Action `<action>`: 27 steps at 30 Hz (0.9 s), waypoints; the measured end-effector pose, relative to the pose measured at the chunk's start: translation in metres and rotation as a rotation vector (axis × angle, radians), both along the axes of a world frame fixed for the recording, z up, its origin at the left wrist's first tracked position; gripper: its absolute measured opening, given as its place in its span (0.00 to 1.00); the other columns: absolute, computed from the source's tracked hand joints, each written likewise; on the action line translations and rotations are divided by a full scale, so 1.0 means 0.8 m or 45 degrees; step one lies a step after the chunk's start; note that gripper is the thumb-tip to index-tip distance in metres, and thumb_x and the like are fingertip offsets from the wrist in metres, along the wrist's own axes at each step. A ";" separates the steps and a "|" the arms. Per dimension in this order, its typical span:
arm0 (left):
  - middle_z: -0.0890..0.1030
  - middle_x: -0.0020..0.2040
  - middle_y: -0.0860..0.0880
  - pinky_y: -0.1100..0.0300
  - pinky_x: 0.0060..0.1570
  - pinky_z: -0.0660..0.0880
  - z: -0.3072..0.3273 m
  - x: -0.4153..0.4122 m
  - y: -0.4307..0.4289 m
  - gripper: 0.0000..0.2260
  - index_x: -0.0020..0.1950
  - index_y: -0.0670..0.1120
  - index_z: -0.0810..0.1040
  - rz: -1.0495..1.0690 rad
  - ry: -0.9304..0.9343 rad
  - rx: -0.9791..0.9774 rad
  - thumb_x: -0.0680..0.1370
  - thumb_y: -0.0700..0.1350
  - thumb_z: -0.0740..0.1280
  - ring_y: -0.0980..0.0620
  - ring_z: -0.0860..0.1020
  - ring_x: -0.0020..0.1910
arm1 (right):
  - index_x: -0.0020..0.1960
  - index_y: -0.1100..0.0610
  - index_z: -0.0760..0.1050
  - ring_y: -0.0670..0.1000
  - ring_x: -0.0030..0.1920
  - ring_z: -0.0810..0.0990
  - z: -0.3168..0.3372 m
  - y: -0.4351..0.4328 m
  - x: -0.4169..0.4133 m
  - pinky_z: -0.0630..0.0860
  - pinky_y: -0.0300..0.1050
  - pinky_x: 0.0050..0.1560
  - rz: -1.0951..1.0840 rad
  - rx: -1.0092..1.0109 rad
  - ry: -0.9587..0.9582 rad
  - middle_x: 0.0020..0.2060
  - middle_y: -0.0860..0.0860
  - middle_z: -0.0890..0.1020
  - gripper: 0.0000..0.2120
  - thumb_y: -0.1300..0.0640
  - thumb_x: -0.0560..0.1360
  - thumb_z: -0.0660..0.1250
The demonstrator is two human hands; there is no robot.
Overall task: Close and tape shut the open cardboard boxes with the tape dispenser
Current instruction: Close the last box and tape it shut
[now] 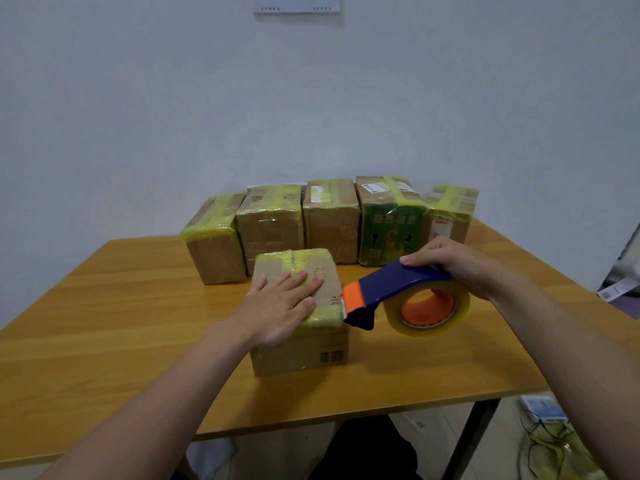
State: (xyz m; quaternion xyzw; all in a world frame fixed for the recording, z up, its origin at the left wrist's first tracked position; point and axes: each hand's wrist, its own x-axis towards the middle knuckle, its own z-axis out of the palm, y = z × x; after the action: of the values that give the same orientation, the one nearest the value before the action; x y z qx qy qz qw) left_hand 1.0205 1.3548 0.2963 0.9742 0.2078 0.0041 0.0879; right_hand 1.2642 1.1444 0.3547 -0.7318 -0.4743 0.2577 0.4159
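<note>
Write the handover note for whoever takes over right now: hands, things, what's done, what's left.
Hands: the left hand lies flat, pressing the top of the near box. The right hand grips the tape dispenser, with its orange cutter end at that box's right top edge.
Back of the table: row of five boxes, closed and taped.
Done: near box closed, with tape bands across its top.
Left: probably finish and cut this strip. No open box in view.

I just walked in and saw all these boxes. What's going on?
A person is taping a brown cardboard box on the wooden table. The left hand lies flat on its top; the right hand grips the blue and orange tape dispenser at the box's right edge. Five taped cardboard boxes stand in a row behind.
</note>
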 end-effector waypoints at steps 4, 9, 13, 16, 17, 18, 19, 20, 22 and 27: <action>0.46 0.84 0.60 0.46 0.81 0.40 0.000 -0.018 0.009 0.22 0.82 0.68 0.46 0.030 0.005 -0.008 0.86 0.62 0.43 0.56 0.44 0.83 | 0.42 0.63 0.83 0.47 0.35 0.81 -0.002 0.012 -0.013 0.75 0.40 0.42 0.035 0.037 0.020 0.36 0.56 0.84 0.24 0.40 0.70 0.71; 0.48 0.84 0.61 0.46 0.81 0.41 0.003 -0.054 0.031 0.22 0.81 0.70 0.48 0.086 -0.006 -0.058 0.86 0.63 0.44 0.57 0.45 0.83 | 0.35 0.56 0.81 0.44 0.31 0.80 -0.007 0.042 -0.040 0.73 0.40 0.42 0.092 0.075 0.030 0.30 0.50 0.82 0.17 0.49 0.79 0.69; 0.51 0.84 0.60 0.48 0.81 0.44 0.013 -0.082 0.038 0.22 0.81 0.68 0.53 0.145 -0.005 -0.129 0.86 0.62 0.48 0.56 0.48 0.83 | 0.35 0.56 0.81 0.43 0.32 0.80 -0.014 0.064 -0.060 0.74 0.42 0.45 0.123 0.067 0.035 0.31 0.50 0.83 0.17 0.50 0.80 0.68; 0.61 0.81 0.56 0.49 0.76 0.59 0.029 -0.079 0.032 0.20 0.80 0.61 0.62 0.236 0.003 -0.152 0.87 0.56 0.55 0.49 0.61 0.79 | 0.35 0.56 0.81 0.45 0.32 0.80 -0.017 0.073 -0.067 0.74 0.43 0.44 0.141 0.083 0.055 0.31 0.51 0.83 0.17 0.47 0.77 0.71; 0.65 0.78 0.54 0.49 0.72 0.64 0.032 -0.072 0.028 0.18 0.77 0.59 0.65 0.255 -0.030 -0.124 0.87 0.55 0.56 0.48 0.65 0.76 | 0.35 0.56 0.81 0.45 0.32 0.80 -0.017 0.074 -0.068 0.74 0.43 0.44 0.139 0.088 0.066 0.31 0.51 0.83 0.17 0.45 0.75 0.72; 0.69 0.75 0.53 0.49 0.70 0.67 0.032 -0.065 0.023 0.16 0.74 0.57 0.68 0.271 -0.088 -0.081 0.86 0.54 0.57 0.47 0.68 0.73 | 0.35 0.56 0.81 0.45 0.32 0.80 -0.016 0.075 -0.069 0.74 0.43 0.44 0.139 0.091 0.075 0.31 0.51 0.82 0.17 0.43 0.73 0.73; 0.70 0.74 0.53 0.49 0.70 0.67 0.029 -0.057 0.020 0.14 0.72 0.56 0.69 0.278 -0.152 -0.047 0.86 0.55 0.56 0.46 0.69 0.73 | 0.35 0.57 0.81 0.45 0.32 0.80 -0.016 0.076 -0.069 0.74 0.43 0.44 0.139 0.092 0.081 0.31 0.51 0.82 0.18 0.43 0.73 0.73; 0.68 0.77 0.53 0.46 0.73 0.64 0.025 -0.051 0.017 0.16 0.73 0.57 0.68 0.271 -0.181 -0.042 0.86 0.56 0.55 0.45 0.66 0.77 | 0.36 0.58 0.81 0.44 0.32 0.80 -0.017 0.076 -0.068 0.74 0.44 0.44 0.139 0.090 0.079 0.30 0.51 0.82 0.18 0.44 0.74 0.72; 0.52 0.85 0.54 0.42 0.81 0.49 0.015 -0.042 0.017 0.22 0.82 0.61 0.57 0.256 -0.092 -0.081 0.87 0.60 0.49 0.47 0.50 0.84 | 0.36 0.58 0.81 0.44 0.31 0.80 -0.018 0.076 -0.068 0.74 0.45 0.45 0.141 0.079 0.078 0.30 0.51 0.82 0.17 0.47 0.77 0.71; 0.43 0.85 0.57 0.44 0.81 0.40 0.007 -0.042 0.027 0.27 0.84 0.63 0.44 0.214 0.031 -0.046 0.85 0.65 0.45 0.51 0.41 0.84 | 0.38 0.61 0.81 0.45 0.33 0.80 -0.019 0.072 -0.066 0.73 0.44 0.45 0.168 0.050 0.087 0.31 0.51 0.82 0.21 0.41 0.72 0.70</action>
State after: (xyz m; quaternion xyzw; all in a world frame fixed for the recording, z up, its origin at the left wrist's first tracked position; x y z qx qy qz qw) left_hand 0.9866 1.3768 0.3021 0.9516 0.2900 -0.0041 0.1022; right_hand 1.2117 1.2018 0.3398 -0.6814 -0.5120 0.3003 0.4282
